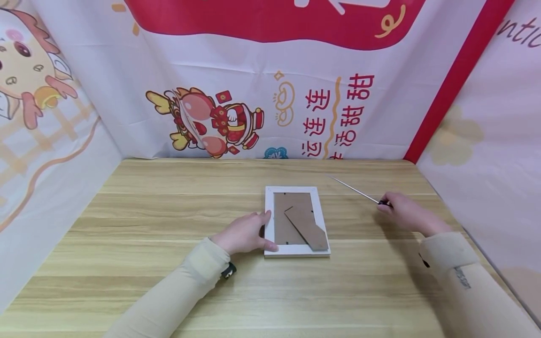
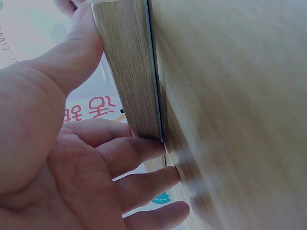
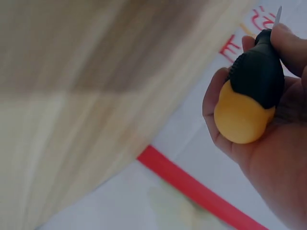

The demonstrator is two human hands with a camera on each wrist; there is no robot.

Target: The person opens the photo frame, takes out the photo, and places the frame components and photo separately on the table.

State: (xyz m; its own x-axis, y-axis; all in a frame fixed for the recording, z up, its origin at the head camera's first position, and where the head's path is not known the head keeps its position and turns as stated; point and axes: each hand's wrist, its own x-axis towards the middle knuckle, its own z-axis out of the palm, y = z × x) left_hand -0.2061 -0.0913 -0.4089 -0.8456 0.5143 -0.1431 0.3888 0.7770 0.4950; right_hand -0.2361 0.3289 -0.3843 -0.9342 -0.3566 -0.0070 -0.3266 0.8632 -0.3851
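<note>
A white-bordered picture frame [image 1: 296, 252] lies face down on the wooden table, its brown backing board [image 1: 285, 220] upward. The backing's brown stand [image 1: 307, 230] slants toward the near right corner, and small dark tabs show around the board. My left hand [image 1: 247, 234] holds the frame at its left side, thumb on the near left corner. In the left wrist view, the fingers [image 2: 139, 153] bend against the frame's wood-grained edge [image 2: 129, 72]. Off to the right, my right hand [image 1: 407, 213] grips a screwdriver by its black and yellow handle [image 3: 254, 86]; the long metal shaft [image 1: 352, 188] points up-left, above the table.
The wooden table [image 1: 139, 211] reaches back to a printed cloth [image 1: 262, 61] with red lettering and cartoon figures. More cloth panels hang along the left [image 1: 50, 155] and right [image 1: 486, 155] sides.
</note>
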